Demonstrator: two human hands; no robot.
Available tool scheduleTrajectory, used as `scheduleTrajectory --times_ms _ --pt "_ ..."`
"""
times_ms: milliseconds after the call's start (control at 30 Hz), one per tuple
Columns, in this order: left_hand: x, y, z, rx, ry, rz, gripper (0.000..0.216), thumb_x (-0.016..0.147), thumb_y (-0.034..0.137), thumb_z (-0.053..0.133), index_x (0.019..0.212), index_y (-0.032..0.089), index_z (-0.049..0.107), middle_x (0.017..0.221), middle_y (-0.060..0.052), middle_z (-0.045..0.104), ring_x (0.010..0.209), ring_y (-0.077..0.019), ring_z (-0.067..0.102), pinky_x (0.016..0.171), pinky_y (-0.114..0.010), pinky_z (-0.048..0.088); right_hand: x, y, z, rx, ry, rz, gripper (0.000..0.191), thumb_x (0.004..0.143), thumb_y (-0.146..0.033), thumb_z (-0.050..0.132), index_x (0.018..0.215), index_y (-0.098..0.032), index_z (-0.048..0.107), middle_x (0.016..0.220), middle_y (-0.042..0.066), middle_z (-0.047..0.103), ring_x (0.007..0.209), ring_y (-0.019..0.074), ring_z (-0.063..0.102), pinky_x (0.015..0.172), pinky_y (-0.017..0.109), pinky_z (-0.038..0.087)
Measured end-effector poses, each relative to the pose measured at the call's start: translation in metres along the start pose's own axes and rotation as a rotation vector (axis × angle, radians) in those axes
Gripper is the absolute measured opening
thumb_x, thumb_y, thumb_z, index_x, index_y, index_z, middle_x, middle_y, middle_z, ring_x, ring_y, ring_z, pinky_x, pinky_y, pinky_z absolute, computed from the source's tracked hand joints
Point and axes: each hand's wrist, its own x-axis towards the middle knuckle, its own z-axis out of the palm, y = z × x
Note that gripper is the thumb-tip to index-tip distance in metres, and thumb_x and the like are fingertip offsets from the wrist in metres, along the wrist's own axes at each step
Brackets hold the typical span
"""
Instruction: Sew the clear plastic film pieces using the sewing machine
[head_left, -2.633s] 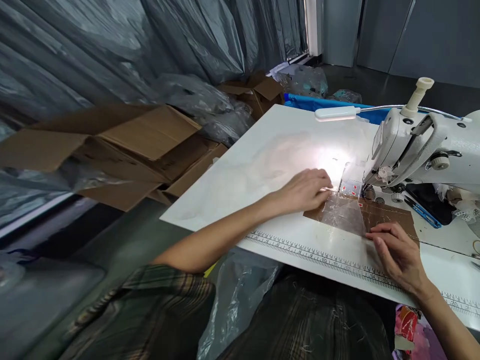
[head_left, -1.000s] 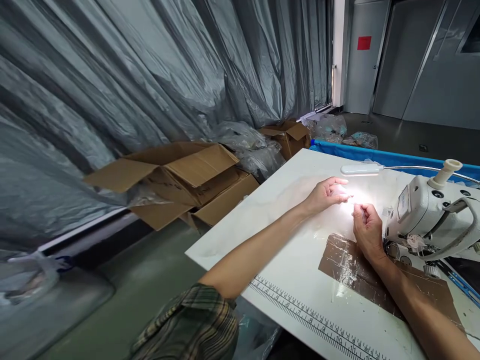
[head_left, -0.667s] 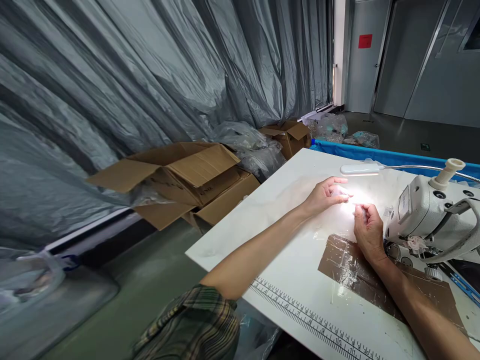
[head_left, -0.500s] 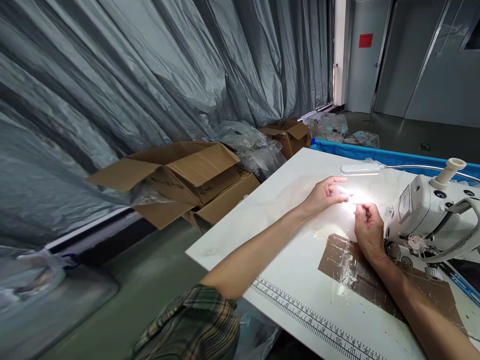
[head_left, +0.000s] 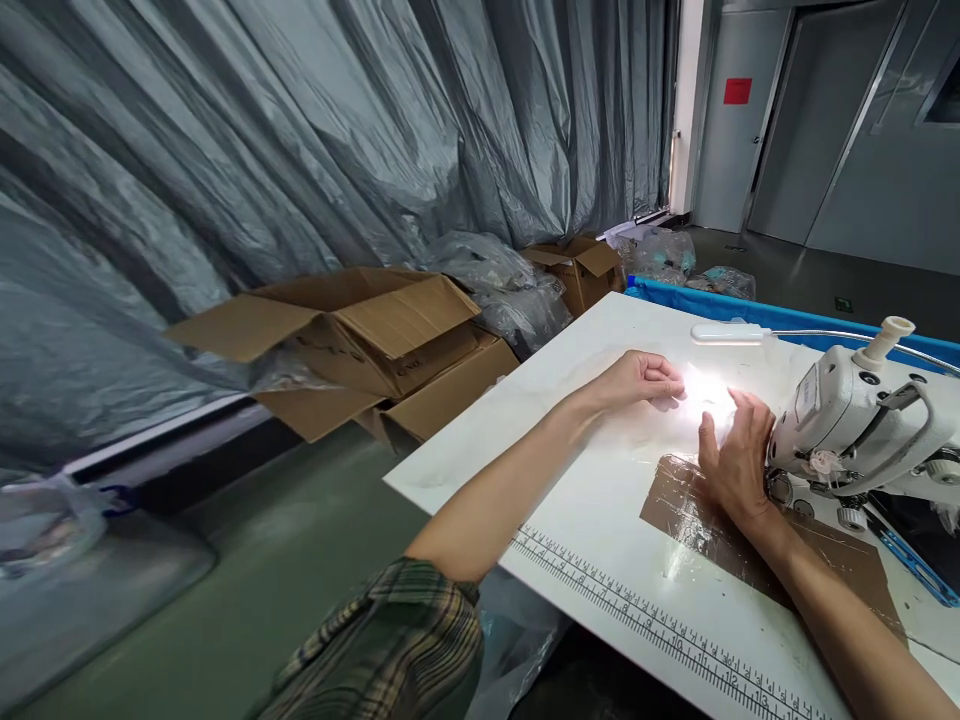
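Note:
My left hand [head_left: 643, 380] is over the far part of the white table, its fingers curled and pinched together at the edge of a bright glare. Whatever is between those fingertips is washed out by the light. To its right, my right hand [head_left: 739, 450] has thumb and fingers apart, with nothing visible in it. It is close beside the white sewing machine [head_left: 840, 415], above a brown taped sheet [head_left: 682, 505]. A white lamp [head_left: 727, 334] on a bendable neck shines on the spot between both hands.
A printed ruler scale [head_left: 637, 615] runs along the table's near edge. Open cardboard boxes [head_left: 405, 330] and clear plastic bags [head_left: 517, 300] lie on the floor to the left, before a silver curtain [head_left: 337, 150]. Blue tweezers [head_left: 911, 560] lie right of the machine.
My right hand has opened from a pinch, its thumb and fingers spreading. The left hand's fingers have drawn together, and it has moved slightly left, away from the right hand.

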Motion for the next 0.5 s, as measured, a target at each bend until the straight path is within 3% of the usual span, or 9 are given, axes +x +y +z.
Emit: scheduleTrajectory --times_ms 67,167,267,367,500 --pt "-0.004 0.006 0.008 0.05 0.01 -0.006 0.044 0.057 0.042 0.092 0.075 0.011 0.067 0.068 -0.003 0.071 0.062 -0.0111 0.066 0.059 -0.021 0.052 -0.006 -0.019 -0.006 0.053 -0.107 0.032 0.038 0.086 -0.045 0.053 0.111 -0.018 0.059 0.112 0.016 0.062 0.107 0.03 0.057 0.093 0.055 0.047" --pt "-0.021 0.016 0.027 0.097 -0.09 0.013 0.033 0.063 0.038 0.088 0.069 0.012 0.068 0.061 0.0 0.067 0.056 -0.008 0.061 0.054 -0.018 0.049 -0.022 -0.048 -0.018 0.35 -0.405 0.294 0.044 0.087 -0.053 0.055 0.116 -0.02 0.058 0.101 0.01 0.066 0.086 0.0233 0.064 0.074 0.042 0.056" --pt "-0.049 0.024 0.045 0.114 -0.236 0.055 0.028 0.07 0.038 0.081 0.069 0.012 0.07 0.061 0.001 0.065 0.056 -0.0069 0.058 0.053 -0.016 0.046 -0.041 -0.065 -0.039 0.524 -0.466 0.358 0.037 0.083 -0.053 0.064 0.103 -0.022 0.062 0.086 0.004 0.066 0.075 0.0182 0.063 0.067 0.033 0.056" --pt "-0.072 0.03 0.053 0.166 -0.286 0.098 0.029 0.076 0.042 0.075 0.076 0.013 0.072 0.062 0.0 0.065 0.056 -0.007 0.055 0.05 -0.016 0.042 -0.058 -0.068 -0.068 0.535 -0.513 0.394 0.034 0.082 -0.054 0.066 0.086 -0.021 0.065 0.073 0.001 0.063 0.065 0.015 0.061 0.063 0.03 0.055" --pt "-0.076 0.035 0.052 0.194 -0.294 0.121 0.035 0.08 0.047 0.07 0.088 0.013 0.073 0.062 0.001 0.061 0.053 -0.0065 0.049 0.049 -0.017 0.039 -0.068 -0.055 -0.105 0.485 -0.731 0.542 0.041 0.08 -0.058 0.067 0.093 -0.019 0.07 0.083 0.006 0.071 0.063 0.0151 0.066 0.061 0.031 0.056"
